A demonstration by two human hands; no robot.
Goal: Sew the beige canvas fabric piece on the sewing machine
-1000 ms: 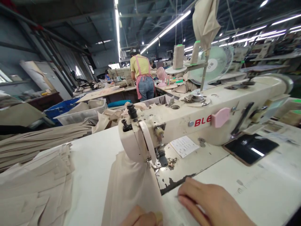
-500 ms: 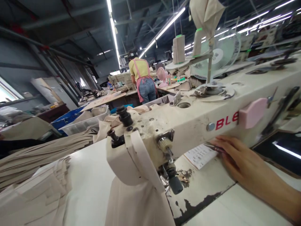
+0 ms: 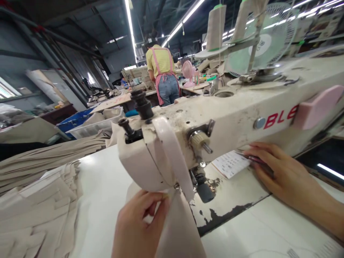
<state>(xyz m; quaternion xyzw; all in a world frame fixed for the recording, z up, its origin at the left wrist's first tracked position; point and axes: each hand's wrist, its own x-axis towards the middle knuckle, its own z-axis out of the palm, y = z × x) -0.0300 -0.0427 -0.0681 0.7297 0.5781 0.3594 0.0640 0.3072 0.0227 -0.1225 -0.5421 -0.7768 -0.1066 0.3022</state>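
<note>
We see the left hand (image 3: 139, 224) pinching the soft beige cloth (image 3: 182, 233) between thumb and fingertips, right under the rounded, chipped cream head of the sewing machine (image 3: 215, 122), where the cloth hangs down over the smooth white table (image 3: 102, 186). Our right hand (image 3: 279, 172) lies under the machine's long arm beside a printed paper slip (image 3: 229, 163), its fingers pressed together over a thin, dark metal tool (image 3: 255, 159). Flat stacks of cut beige pieces (image 3: 37, 208) sit to the left.
</note>
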